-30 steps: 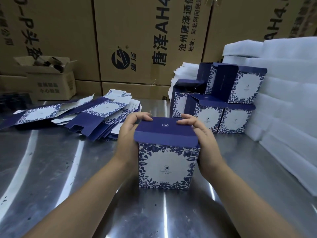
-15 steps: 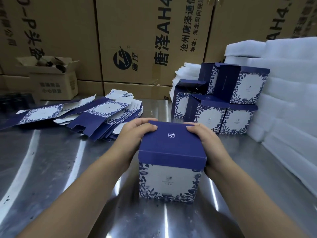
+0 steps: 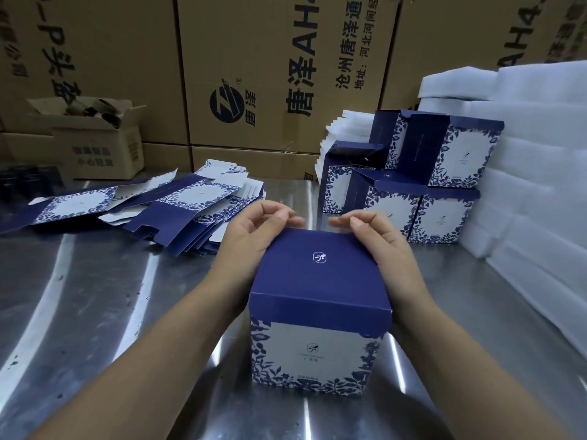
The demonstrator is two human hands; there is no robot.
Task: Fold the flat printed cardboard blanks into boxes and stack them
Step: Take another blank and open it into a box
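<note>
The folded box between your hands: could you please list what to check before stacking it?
1. Navy-and-white floral cardboard box stands upright on steel table: ok.
2. Navy lid lies flat on top: ok.
3. Far tuck edge seated, hidden by fingers: cannot tell.
4. Left hand and right hand flank the lid's sides: ok.
5. Route to the stack of folded boxes unobstructed: ok.
</note>
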